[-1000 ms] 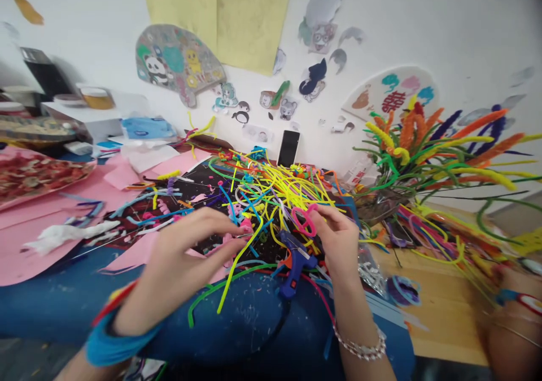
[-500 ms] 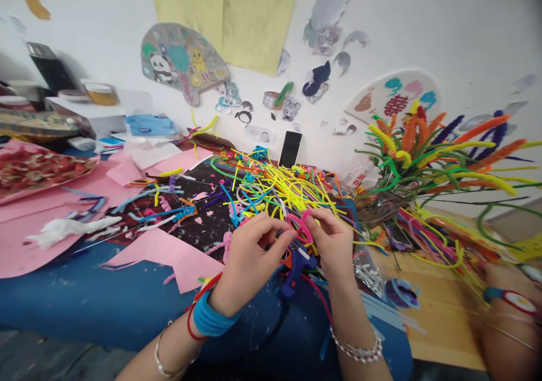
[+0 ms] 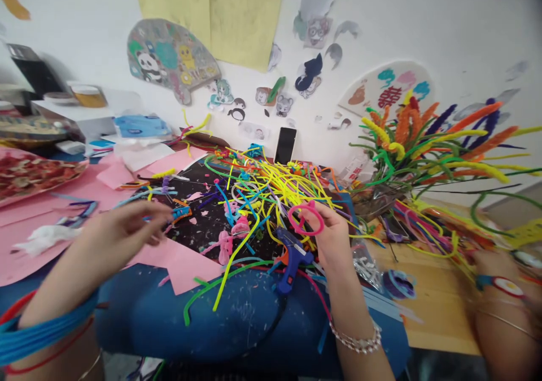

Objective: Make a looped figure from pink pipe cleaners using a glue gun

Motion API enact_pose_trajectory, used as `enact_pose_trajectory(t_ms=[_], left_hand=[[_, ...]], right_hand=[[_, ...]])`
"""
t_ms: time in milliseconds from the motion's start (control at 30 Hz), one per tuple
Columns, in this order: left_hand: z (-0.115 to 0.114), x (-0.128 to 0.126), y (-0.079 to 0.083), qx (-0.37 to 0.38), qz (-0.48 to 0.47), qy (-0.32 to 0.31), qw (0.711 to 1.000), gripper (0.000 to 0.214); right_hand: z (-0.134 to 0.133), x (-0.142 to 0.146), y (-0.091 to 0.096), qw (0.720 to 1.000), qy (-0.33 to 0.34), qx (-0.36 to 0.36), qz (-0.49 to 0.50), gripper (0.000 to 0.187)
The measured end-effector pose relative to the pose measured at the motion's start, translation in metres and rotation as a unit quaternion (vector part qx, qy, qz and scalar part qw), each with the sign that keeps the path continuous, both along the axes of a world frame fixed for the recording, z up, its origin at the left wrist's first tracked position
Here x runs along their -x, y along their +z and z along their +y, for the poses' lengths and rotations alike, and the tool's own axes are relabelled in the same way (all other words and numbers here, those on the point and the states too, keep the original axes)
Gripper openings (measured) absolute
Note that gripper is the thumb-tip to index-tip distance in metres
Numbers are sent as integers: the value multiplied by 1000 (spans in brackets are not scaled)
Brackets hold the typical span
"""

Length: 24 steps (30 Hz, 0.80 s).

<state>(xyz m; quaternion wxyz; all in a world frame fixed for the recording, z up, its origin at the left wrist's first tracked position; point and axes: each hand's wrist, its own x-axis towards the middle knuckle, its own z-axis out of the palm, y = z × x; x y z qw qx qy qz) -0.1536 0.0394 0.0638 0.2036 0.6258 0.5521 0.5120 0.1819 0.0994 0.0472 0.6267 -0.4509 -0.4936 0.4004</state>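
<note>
My right hand (image 3: 332, 237) is closed on a pink pipe-cleaner loop (image 3: 304, 221), held up over the table's middle. My left hand (image 3: 122, 235) reaches out to the left over the black sheet (image 3: 207, 220) and pink paper (image 3: 178, 257); it is smeared by motion, its fingertips close to a small blue and orange twisted piece (image 3: 181, 212). A blue glue gun (image 3: 292, 257) lies just below the loop. A tangle of yellow, blue and green pipe cleaners (image 3: 271, 186) covers the table behind.
Another person's arm with a round wrist piece (image 3: 502, 286) rests at the right on the wooden table (image 3: 436, 307). A vase of pipe-cleaner flowers (image 3: 419, 144) stands at the right. A phone (image 3: 285, 145) leans on the wall. Pink sheets (image 3: 51, 200) and trays lie at the left.
My left hand left the pink loop and swung out to the left over the pink paper. My right hand kept the loop, nearly in place.
</note>
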Motion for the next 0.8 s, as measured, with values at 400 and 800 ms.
enact_pose_trajectory(t_ms=[400, 800], left_hand=[[-2, -69, 12, -129, 101, 9, 986, 17], [-9, -81, 2, 35, -258, -274, 926, 50]], right_hand=[[-1, -1, 2, 999, 42, 15, -13, 22], [-1, -3, 3, 999, 48, 7, -23, 18]])
